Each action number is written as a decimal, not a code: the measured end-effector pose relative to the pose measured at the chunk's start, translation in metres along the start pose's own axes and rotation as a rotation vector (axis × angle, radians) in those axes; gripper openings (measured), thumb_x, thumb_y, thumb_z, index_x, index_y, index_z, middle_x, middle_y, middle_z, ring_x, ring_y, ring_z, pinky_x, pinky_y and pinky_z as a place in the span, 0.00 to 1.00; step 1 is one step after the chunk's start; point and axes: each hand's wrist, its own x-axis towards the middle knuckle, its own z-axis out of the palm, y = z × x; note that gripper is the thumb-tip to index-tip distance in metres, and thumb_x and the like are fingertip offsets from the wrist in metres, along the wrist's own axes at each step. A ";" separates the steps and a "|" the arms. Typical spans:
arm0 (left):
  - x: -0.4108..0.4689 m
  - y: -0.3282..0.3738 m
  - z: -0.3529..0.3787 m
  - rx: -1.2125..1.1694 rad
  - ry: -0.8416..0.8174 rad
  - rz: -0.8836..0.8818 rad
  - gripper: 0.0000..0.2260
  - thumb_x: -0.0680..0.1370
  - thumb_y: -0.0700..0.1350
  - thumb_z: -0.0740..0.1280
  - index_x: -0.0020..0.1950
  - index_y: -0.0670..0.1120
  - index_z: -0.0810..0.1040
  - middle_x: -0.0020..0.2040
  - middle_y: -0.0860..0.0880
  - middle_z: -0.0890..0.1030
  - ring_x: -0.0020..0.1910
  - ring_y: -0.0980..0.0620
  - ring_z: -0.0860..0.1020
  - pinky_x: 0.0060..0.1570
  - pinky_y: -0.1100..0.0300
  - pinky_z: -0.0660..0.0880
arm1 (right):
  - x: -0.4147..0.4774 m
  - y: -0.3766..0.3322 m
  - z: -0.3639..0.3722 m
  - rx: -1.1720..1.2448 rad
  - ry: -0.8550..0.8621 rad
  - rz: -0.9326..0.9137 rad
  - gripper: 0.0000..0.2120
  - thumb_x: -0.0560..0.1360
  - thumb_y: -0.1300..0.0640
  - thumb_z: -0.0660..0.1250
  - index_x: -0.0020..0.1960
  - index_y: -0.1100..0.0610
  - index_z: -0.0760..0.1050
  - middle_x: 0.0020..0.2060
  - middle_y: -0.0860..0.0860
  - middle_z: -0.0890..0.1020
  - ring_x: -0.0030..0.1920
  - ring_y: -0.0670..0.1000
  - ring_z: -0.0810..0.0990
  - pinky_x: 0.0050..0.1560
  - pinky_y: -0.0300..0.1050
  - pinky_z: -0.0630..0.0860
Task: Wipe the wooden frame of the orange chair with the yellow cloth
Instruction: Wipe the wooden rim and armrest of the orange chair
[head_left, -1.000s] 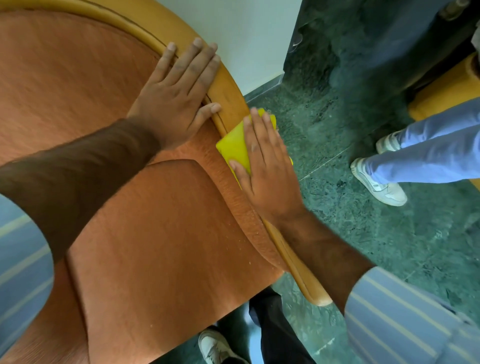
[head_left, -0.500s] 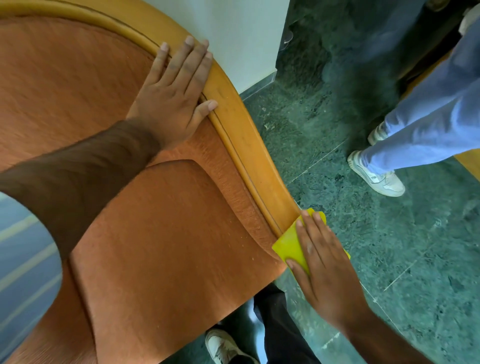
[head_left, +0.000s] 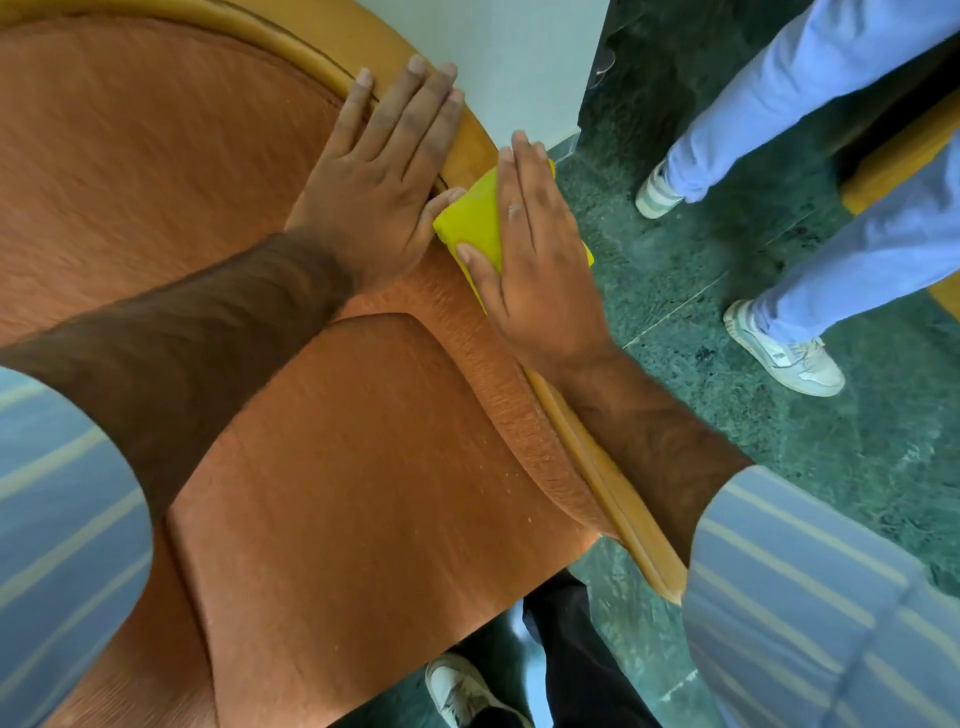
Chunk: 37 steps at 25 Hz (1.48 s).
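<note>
Your right hand (head_left: 535, 254) is lying flat with fingers together, pressing the folded yellow cloth (head_left: 470, 221) onto the curved honey-coloured wooden frame (head_left: 608, 488) at the chair's right edge. Your left hand (head_left: 374, 182) is resting open, palm down, across the orange fabric chair (head_left: 322, 467) and its rim, its thumb touching the cloth. No writing is showing.
</note>
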 end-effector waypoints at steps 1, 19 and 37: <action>0.001 -0.001 -0.001 -0.004 -0.005 -0.004 0.31 0.88 0.60 0.46 0.84 0.40 0.52 0.85 0.40 0.56 0.84 0.40 0.53 0.82 0.37 0.52 | 0.000 0.001 0.001 0.001 0.004 -0.009 0.34 0.86 0.45 0.58 0.81 0.69 0.57 0.81 0.66 0.60 0.83 0.65 0.58 0.82 0.59 0.59; -0.047 0.120 -0.064 -1.055 -0.233 -0.961 0.18 0.75 0.57 0.76 0.55 0.44 0.82 0.50 0.45 0.85 0.50 0.48 0.82 0.52 0.49 0.79 | -0.062 0.051 -0.057 0.866 -0.251 0.839 0.20 0.76 0.53 0.76 0.66 0.56 0.81 0.58 0.49 0.88 0.56 0.45 0.87 0.55 0.44 0.81; -0.356 0.070 -0.160 -1.559 0.630 -1.942 0.05 0.78 0.37 0.74 0.51 0.43 0.80 0.55 0.33 0.84 0.45 0.46 0.88 0.40 0.53 0.86 | -0.059 -0.240 0.027 0.909 -1.092 0.413 0.13 0.67 0.63 0.82 0.48 0.57 0.82 0.36 0.48 0.89 0.35 0.44 0.87 0.35 0.36 0.82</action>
